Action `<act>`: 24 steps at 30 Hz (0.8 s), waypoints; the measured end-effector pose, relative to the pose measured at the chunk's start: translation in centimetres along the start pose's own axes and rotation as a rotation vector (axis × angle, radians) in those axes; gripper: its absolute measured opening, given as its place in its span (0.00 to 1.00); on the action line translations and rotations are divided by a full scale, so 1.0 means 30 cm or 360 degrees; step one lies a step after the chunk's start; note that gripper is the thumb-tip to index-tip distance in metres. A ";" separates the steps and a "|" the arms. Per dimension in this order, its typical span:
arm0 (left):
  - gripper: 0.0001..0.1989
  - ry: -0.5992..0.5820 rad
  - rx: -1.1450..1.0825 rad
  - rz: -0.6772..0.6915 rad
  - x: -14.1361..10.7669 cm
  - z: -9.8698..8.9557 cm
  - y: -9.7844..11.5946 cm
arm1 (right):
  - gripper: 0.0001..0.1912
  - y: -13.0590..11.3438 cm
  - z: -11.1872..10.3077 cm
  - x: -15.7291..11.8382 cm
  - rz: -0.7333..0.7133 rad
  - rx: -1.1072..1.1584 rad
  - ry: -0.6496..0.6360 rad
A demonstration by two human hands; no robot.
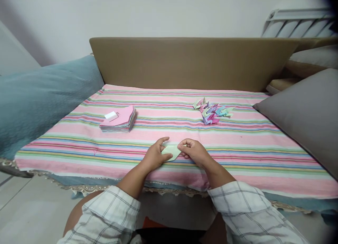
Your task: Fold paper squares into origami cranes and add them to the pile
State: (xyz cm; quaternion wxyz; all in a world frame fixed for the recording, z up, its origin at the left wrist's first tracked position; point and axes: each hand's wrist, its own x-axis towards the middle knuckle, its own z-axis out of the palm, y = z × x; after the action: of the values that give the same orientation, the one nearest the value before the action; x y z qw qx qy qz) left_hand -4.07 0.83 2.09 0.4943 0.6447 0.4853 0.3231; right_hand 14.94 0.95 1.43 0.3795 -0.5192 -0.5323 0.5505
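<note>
– What do we see nearest us?

– Our checked sleeves (116, 208), below the near edge of the striped cloth (163, 120), and our two hands reaching over that edge.

– And what have we got in them?

– A pale green paper (171, 152), above the near half of the cloth, around its middle. Our left hand (155, 155) grips its left side, thumb laid on top, index finger raised off it. Our right hand (194, 150) pinches the right end between thumb and fingertips.

– Which way do we have it lying?

– Its long axis runs left to right, roughly along the cloth's stripes, and it narrows towards our right hand. Our fingers cover both ends, so we cannot tell its full outline.

– Farther out?

– On the cloth's left part we have a paper stack (120, 122), pink sheet uppermost, with a white plug (111, 116) lying on it, prongs pointing right. On its right part, towards the far edge, is a cluster of folded papers (211, 112) in mixed colours.

– And past those?

– A brown backrest (185, 64) along the cloth's far edge, then the pale wall (158, 11).
</note>
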 end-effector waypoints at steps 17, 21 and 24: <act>0.35 -0.0015 0.1837 0.0961 -0.076 0.061 -0.091 | 0.08 0.025 0.009 -0.016 -0.0526 -0.1497 0.0397; 0.35 -0.0060 0.1810 0.0966 -0.067 0.039 -0.075 | 0.12 0.051 -0.020 -0.013 -0.0668 -0.1572 0.0234; 0.36 -0.0098 0.1781 0.0978 -0.066 0.029 -0.072 | 0.13 0.064 -0.038 -0.020 -0.0718 -0.1651 0.0187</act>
State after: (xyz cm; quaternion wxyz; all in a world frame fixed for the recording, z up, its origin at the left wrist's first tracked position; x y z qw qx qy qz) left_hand -4.57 -1.23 -0.10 -0.0185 0.9241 0.3591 0.1292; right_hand 16.41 0.30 -0.22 0.2120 -0.5409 -0.8087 0.0925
